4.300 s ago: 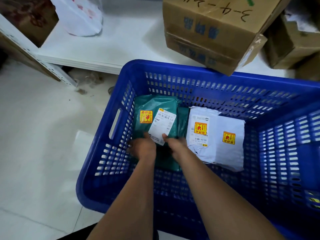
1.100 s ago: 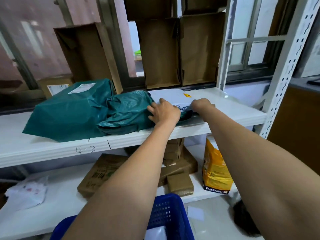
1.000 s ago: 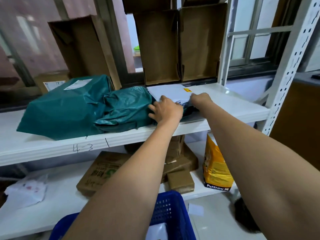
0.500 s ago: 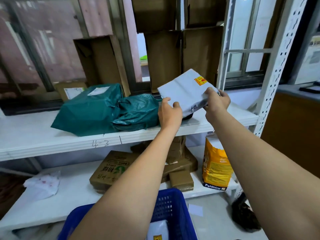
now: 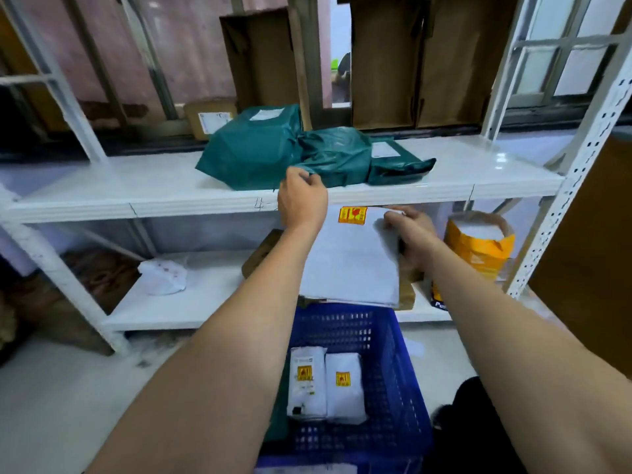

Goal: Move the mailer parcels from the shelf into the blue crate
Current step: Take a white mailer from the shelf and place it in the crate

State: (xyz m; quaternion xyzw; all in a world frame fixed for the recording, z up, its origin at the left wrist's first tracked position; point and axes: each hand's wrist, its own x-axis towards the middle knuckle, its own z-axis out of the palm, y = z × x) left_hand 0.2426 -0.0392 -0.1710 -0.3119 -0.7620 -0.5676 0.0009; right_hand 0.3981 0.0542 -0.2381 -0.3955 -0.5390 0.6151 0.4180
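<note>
Room: white metal shelving (image 5: 578,172) stands before a barred window, with flattened cardboard boxes (image 5: 420,63) propped against the glass at 12 o'clock.
Upper shelf (image 5: 136,196): three green mailer parcels (image 5: 253,148) lie bunched together at 12 o'clock — the big one at the left, a crumpled one in the middle, a flatter one with a white label at the right end.
Left hand (image 5: 302,200): raised at the front edge of the upper shelf, fingers curled; it is at the near corner of the green parcels, but whether it pinches the plastic cannot be told.
Right hand (image 5: 408,230): at about 1 o'clock, below the upper shelf; fingers and thumb grip the right edge of a flat white mailer (image 5: 349,265).
White mailer: held in the air in front of the lower shelf, above the far rim of the crate, face up, with a yellow and red sticker (image 5: 352,214) at its far edge.
Blue crate (image 5: 393,388): on the floor at 6 o'clock, between the forearms; two white parcels (image 5: 325,384) with yellow stickers lie side by side inside, touching, and a strip of green shows at their left.
Lower shelf (image 5: 191,302): a crumpled white bag (image 5: 164,277) at 9 o'clock — an open yellow sack (image 5: 478,248) at 2 o'clock.
</note>
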